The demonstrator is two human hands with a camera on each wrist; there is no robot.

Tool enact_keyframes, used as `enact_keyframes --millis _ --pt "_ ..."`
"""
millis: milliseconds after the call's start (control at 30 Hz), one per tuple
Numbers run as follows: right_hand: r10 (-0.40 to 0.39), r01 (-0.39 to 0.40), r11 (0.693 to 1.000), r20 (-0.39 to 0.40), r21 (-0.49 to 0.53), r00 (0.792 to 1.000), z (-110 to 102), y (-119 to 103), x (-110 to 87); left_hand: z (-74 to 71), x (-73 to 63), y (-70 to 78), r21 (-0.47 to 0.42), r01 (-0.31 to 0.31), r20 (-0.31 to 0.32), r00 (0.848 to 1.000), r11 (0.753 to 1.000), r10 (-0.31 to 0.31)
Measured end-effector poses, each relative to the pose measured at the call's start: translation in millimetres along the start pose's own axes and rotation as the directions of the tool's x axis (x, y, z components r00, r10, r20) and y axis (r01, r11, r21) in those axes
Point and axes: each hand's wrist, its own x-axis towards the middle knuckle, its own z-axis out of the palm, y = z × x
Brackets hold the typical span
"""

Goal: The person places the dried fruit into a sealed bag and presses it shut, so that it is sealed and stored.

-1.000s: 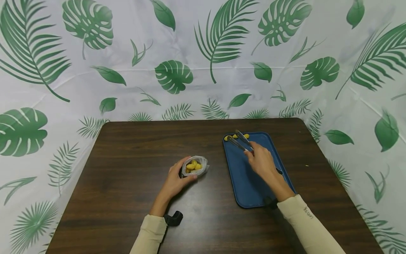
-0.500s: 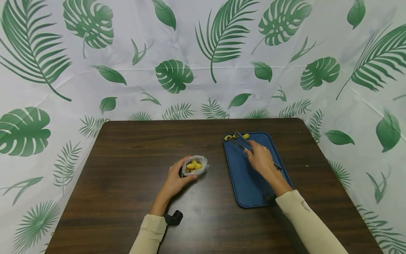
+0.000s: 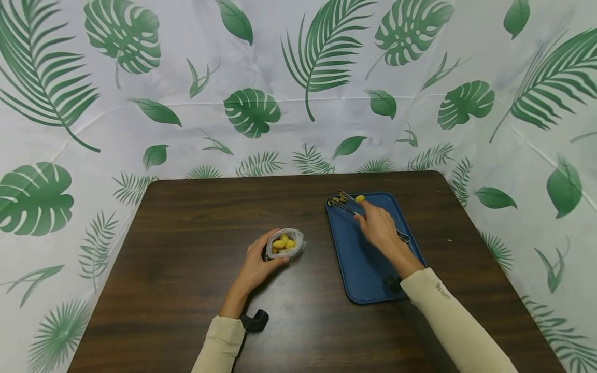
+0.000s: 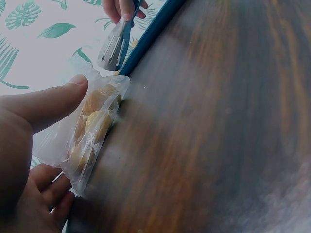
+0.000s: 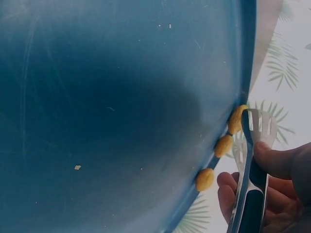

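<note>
On the table, my left hand (image 3: 257, 260) holds a clear plastic bag (image 3: 300, 240) with its thumb on one side and fingers on the other. The bag's mouth faces up, with several yellow oval pieces (image 3: 283, 242) inside. My right hand (image 3: 380, 227) grips metal tongs (image 5: 255, 182) over the far left corner of a blue tray (image 3: 366, 282). Three more yellow pieces (image 5: 223, 145) lie in a row along the tray's far edge. In the right wrist view, the tongs' slotted tips are right at the piece nearest the corner, and their arms stand apart.
The dark wooden table (image 3: 196, 217) extends around the bag and tray. A leaf-print cloth (image 3: 186, 129) hangs behind it. Small pale crumbs (image 5: 77, 167) dot the tray, and a yellow fleck (image 3: 450, 240) lies on the table to its right.
My right hand and the tongs have shifted slightly left, bringing the tips to the corner piece. My left hand and the bag have stayed put. The head view has turned a little.
</note>
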Motion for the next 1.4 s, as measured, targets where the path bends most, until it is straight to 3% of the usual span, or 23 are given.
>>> enact_keyframes --millis 500,933,1400 --pt "-0.048 0.049 0.998 0.033 -0.046 0.998 5.6 -5.7 2.5 0.2 -8.9 -3.4 -0.003 0.026 -0.021 0.999 1.0 -0.026" --pt "-0.053 0.052 0.998 -0.032 -0.033 0.998 -0.2 5.1 -11.3 0.6 0.6 -1.1 0.013 -0.024 -0.019 1.0 1.0 0.024" --pt "-0.049 0.053 0.997 -0.068 0.051 0.996 -7.4 0.8 -31.2 0.1 -0.4 -0.2 0.009 -0.015 -0.019 1.0 1.0 0.015"
